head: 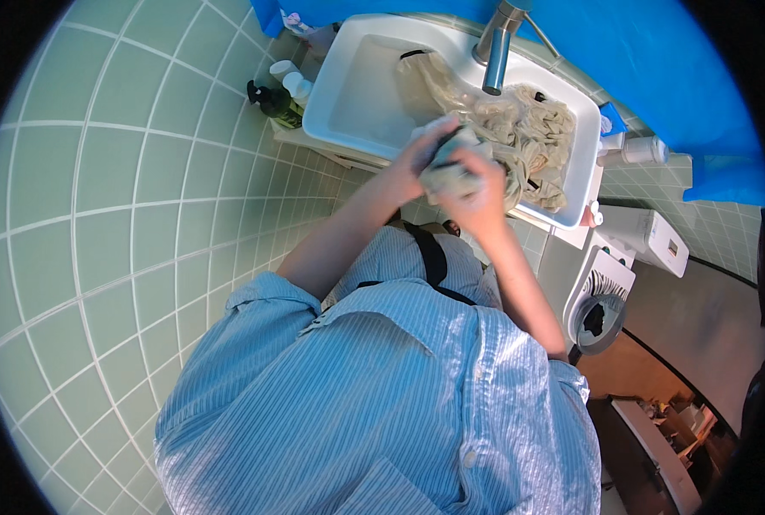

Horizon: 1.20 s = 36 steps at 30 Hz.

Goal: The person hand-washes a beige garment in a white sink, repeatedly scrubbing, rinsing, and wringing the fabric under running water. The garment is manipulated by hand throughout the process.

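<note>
Both hands grip a bunched part of a wet beige garment (456, 177) over the near rim of a white washbasin (350, 84). My left hand (418, 158) holds it from the left, slightly blurred. Opposite it, my right hand (479, 190) has its fingers curled over the cloth. From the bunch, the garment appears to run on into a crumpled heap of wet cloth (540, 138) at the basin's right side. One stretch of cloth with a dark edge (421, 61) lies in cloudy water farther back.
A steel faucet (497, 58) juts over the basin's far side. Left of the basin stand a dark pump bottle (276, 106) and white containers (297, 85). A clear-white jar (643, 150) sits at right, near a toilet (614, 277). Green tiled wall (105, 167) rises at left.
</note>
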Available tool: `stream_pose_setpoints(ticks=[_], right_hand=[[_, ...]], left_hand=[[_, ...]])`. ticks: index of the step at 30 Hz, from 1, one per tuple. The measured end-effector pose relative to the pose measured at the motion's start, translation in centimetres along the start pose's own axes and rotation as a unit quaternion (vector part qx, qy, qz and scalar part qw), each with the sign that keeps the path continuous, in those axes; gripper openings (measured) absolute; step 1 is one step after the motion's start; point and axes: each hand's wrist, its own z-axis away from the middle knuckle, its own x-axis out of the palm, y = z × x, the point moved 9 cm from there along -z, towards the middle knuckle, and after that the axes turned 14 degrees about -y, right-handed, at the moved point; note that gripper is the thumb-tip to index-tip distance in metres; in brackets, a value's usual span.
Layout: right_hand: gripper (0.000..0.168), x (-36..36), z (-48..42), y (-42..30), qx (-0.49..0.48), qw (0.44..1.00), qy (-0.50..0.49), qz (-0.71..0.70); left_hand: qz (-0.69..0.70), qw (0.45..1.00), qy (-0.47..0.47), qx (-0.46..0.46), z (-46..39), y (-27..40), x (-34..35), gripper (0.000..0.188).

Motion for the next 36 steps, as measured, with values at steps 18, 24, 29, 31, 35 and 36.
stream_pose_setpoints(ticks=[18, 24, 29, 31, 35, 36], right_hand=[[0.026, -1.7, 2.2, 4.8, 0.033, 0.955, 0.152, 0.252], [0.032, -6.6, 4.7, 8.0, 0.126, 0.928, 0.338, 0.097], [0.034, -8.4, 5.1, 8.8, 0.151, 0.909, 0.380, -0.078], [0.030, -8.0, 4.0, 6.2, 0.143, 0.889, 0.402, -0.166], [0.024, -7.7, 5.1, 5.4, 0.119, 0.881, 0.431, -0.155], [0.025, -7.6, 5.5, 5.4, 0.120, 0.887, 0.425, -0.137]], left_hand=[[0.017, 0.966, 0.250, -0.066, 2.4, -3.5, -1.4, 0.020], [-0.300, 0.870, 0.390, 0.030, 5.4, 7.8, 0.1, 0.023], [-0.428, 0.809, 0.402, 0.000, 7.4, 12.4, 2.4, 0.035], [-0.316, 0.865, 0.384, 0.067, 8.2, 12.7, 1.0, 0.036], [-0.210, 0.929, 0.273, 0.137, 7.8, 14.3, 0.7, 0.050], [-0.210, 0.930, 0.275, 0.124, 8.0, 14.5, 0.5, 0.055]])
